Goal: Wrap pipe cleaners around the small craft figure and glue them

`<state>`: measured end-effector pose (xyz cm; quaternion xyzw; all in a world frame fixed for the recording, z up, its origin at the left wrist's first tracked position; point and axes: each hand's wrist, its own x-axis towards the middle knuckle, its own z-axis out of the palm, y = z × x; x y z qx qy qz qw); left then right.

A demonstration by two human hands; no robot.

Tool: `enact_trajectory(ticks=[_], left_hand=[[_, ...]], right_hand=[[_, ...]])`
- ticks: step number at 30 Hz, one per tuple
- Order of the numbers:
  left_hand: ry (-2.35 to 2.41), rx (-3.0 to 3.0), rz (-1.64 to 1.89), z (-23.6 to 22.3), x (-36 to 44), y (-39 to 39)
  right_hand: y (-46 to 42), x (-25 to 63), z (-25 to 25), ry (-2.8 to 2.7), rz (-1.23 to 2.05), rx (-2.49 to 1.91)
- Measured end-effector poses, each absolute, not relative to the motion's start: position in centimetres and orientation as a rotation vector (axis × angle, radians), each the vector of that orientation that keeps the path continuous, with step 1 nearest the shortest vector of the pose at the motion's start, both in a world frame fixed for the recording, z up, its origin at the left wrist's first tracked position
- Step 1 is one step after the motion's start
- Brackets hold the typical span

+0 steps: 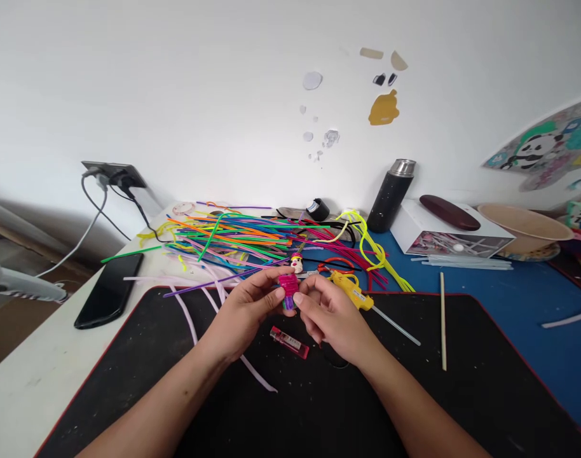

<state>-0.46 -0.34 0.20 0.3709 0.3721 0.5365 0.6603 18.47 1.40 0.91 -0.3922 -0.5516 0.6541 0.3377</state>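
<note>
Both my hands meet over the black mat (128,375), holding a small pink and purple pipe-cleaner figure (288,290) between them. My left hand (245,312) pinches it from the left with thumb and fingers. From the right, my right hand (331,315) grips it with curled fingers. A red lighter (289,341) lies on the mat just below my hands. Behind my right hand lies a yellow glue gun (351,291), its clear glue stick (395,324) pointing right.
A heap of coloured pipe cleaners (238,238) covers the desk behind the mat, with a small doll head (297,261) near it. A black phone (110,289) lies left. A black flask (391,194), a white box (450,232), a bowl (524,226) and a wooden stick (442,321) are to the right.
</note>
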Motion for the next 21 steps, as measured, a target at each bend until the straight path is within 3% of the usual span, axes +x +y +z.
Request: enact_trajectory(ticks=[21], left_hand=[[0.796, 0.647, 1.414, 0.2, -1.1, 1.4]], right_hand=[[0.8, 18.0, 0.6, -1.424, 1.341, -1.049]])
